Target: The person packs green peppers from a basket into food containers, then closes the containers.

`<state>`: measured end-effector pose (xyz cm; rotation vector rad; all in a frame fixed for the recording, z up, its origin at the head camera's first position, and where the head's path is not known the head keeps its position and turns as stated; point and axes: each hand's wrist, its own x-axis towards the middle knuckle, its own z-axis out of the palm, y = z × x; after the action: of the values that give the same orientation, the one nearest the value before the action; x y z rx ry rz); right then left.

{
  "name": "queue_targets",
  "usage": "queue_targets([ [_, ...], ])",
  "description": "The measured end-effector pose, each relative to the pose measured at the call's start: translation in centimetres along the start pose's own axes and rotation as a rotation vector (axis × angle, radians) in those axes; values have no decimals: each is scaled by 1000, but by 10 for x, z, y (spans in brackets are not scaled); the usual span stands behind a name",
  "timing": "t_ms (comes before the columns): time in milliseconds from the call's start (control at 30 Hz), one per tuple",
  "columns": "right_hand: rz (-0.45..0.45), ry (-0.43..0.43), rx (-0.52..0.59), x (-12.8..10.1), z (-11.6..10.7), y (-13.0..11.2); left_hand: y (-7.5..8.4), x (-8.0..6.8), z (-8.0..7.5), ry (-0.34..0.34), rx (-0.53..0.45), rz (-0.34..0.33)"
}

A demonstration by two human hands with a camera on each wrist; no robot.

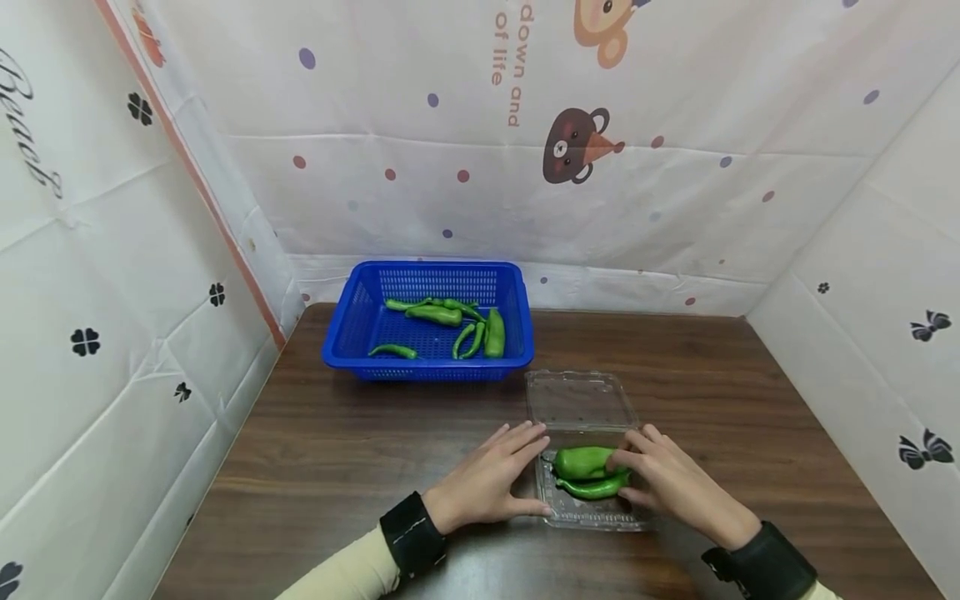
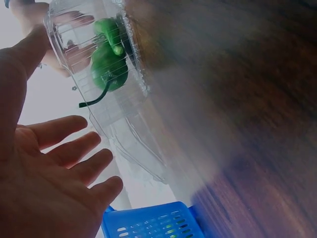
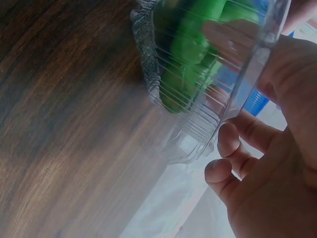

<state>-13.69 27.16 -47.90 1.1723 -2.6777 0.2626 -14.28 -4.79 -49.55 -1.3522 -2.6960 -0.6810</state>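
Note:
A clear plastic clamshell box (image 1: 581,400) lies open on the brown table (image 1: 360,450), its lid flat toward the back. Two green peppers (image 1: 581,461) lie in its near half, also visible through the ribbed wall in the left wrist view (image 2: 109,64) and the right wrist view (image 3: 193,49). My left hand (image 1: 510,467) is at the box's left edge with straight, spread fingers (image 2: 74,148). My right hand (image 1: 626,475) reaches in from the right, its fingers and thumb curled round the peppers' right ends. Its outer fingers (image 3: 228,144) are curled beside the rim.
A blue plastic basket (image 1: 427,268) with several green peppers (image 1: 450,321) stands at the back left of the table; its corner shows in the left wrist view (image 2: 153,223). Patterned white sheets wall the table on three sides.

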Motion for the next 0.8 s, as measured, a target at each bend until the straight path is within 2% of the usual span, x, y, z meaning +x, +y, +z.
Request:
queue_targets([
  [233, 5, 28, 24, 2, -2, 1, -1, 2, -3, 31, -15, 11],
  [500, 49, 50, 32, 0, -1, -3, 0, 0, -7, 64, -10, -20],
  [800, 40, 81, 38, -1, 0, -2, 0, 2, -10, 87, 0, -16],
])
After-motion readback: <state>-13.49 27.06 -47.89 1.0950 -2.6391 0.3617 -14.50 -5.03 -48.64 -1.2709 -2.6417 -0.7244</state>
